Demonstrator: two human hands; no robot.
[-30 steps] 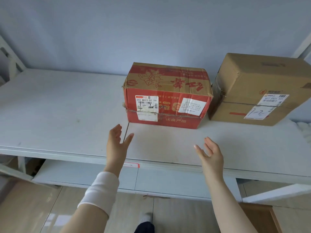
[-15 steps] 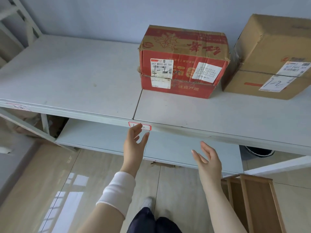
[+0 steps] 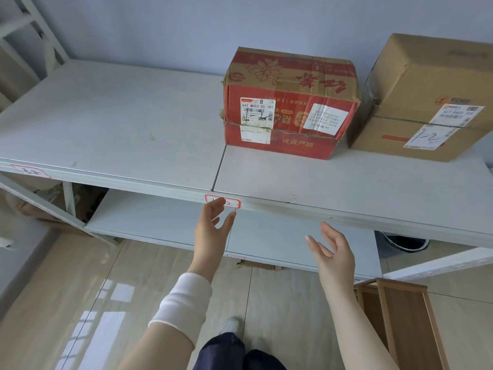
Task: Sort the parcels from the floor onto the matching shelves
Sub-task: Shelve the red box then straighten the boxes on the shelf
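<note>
A red printed parcel (image 3: 289, 102) stands on the white shelf (image 3: 120, 124), right of its middle seam. A plain brown parcel (image 3: 424, 97) marked 1-2 sits just right of it, close beside it. A red-edged shelf label (image 3: 232, 203) is stuck on the shelf's front edge. My left hand (image 3: 212, 231) hangs in front of that edge, fingers relaxed, partly covering the label, holding nothing. My right hand (image 3: 334, 252) is lower and to the right, also with loose fingers and nothing in it. Both hands are well short of the parcels.
A lower shelf (image 3: 165, 222) runs under the top one. Another label (image 3: 30, 170) sits at the left front edge. A wooden rack (image 3: 402, 316) stands on the tiled floor at lower right. A dark bin (image 3: 405, 240) is under the shelf. Metal frame struts (image 3: 24, 28) rise at the left.
Both hands have drawn back from above the shelf top to in front of and below its front edge. The view has pulled back, showing more floor. The parcels stay in place.
</note>
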